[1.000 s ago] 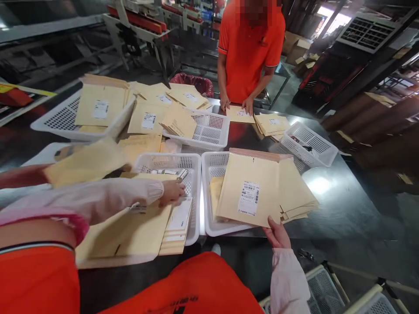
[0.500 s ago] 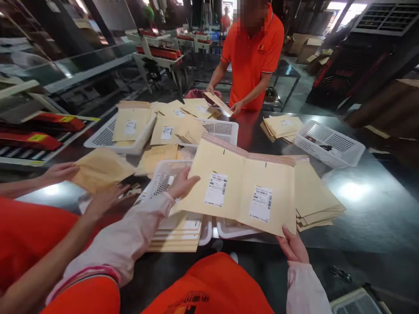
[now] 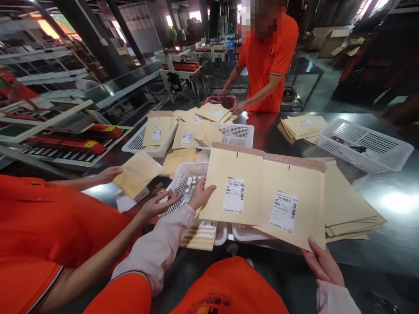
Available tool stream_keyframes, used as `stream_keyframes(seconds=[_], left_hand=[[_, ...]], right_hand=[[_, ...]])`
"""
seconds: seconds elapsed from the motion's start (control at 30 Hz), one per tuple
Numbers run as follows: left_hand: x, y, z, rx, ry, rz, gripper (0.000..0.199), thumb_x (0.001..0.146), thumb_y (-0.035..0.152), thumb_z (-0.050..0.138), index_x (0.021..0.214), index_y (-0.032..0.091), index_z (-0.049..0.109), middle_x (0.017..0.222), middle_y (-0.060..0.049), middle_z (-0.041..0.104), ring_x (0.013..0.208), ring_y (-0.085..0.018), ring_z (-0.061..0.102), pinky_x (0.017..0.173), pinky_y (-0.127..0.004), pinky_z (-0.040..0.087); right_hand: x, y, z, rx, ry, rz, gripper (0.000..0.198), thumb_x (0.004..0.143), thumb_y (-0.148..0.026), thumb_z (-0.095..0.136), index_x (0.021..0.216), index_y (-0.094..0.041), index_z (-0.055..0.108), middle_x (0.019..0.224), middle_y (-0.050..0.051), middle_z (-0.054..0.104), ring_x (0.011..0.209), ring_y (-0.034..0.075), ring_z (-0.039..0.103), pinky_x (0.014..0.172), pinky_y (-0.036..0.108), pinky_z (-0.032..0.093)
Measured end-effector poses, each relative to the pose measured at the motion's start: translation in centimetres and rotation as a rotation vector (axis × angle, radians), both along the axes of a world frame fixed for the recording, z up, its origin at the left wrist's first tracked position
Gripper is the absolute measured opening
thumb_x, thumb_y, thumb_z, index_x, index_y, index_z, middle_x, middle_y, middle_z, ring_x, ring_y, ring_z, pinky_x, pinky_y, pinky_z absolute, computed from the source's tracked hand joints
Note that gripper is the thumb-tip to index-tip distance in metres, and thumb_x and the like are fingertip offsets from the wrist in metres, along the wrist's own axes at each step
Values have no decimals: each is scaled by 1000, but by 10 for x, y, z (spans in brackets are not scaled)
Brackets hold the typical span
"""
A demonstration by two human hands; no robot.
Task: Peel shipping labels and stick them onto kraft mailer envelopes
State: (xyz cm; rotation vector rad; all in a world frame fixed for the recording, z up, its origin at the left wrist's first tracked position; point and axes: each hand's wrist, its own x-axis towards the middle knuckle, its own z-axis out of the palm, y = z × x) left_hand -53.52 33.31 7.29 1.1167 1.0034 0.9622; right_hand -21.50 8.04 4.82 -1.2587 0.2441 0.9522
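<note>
- Warehouse floor with conveyor frames behind; a dark, glossy steel table [image 3: 376, 244] fills the head view, carrying white perforated baskets and padded mailers.
- Left hand [image 3: 200, 196]: fingers closed on the left edge of a labelled mailer [image 3: 235, 187], which is lifted above the near baskets.
- Right hand [image 3: 322, 264]: grasping the lower right corner of a second labelled mailer [image 3: 288, 205], which overlaps the first; both are held fanned out, labels up.
- Below them, a near basket [image 3: 183, 183] holds small items, and a stack of mailers [image 3: 198, 235] lies at its front edge.
- Judged progress: partway. Sorted mailers already lie in the far baskets [image 3: 238, 133], while a loose pile [image 3: 347, 209] beside the right hand remains unsorted.
- A co-worker's hand [image 3: 108, 174] at left holds another mailer [image 3: 137, 173]; a second person stands at the table's far end beside a further stack [image 3: 303, 126].
</note>
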Motion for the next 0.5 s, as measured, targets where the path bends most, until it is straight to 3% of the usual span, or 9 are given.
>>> stream_keyframes(seconds=[0.3,0.4,0.5], left_hand=[[0,-4,6,-34,-29,48,64,57,40,83,109,18,53,97,-8,74,83,-25,71,75,-39,57],[5,2,13,-86,-109,54,68,54,44,84,108,18,52,100,-10,74,88,-27,71,80,-42,58],[21,20,32,-101,-193,-37,75,50,38,87,113,18,51,110,-12,72,97,-29,69,86,-45,57]], right_hand=[[8,1,-12,39,-73,43,66,47,-26,88,109,-25,64,118,7,69,109,28,66,78,33,64],[-10,33,5,110,-72,101,60,46,-24,87,103,-23,65,110,6,72,105,27,68,76,31,64],[-42,92,44,322,-104,265,58,47,-19,87,100,-23,65,100,1,74,102,25,69,82,34,62]])
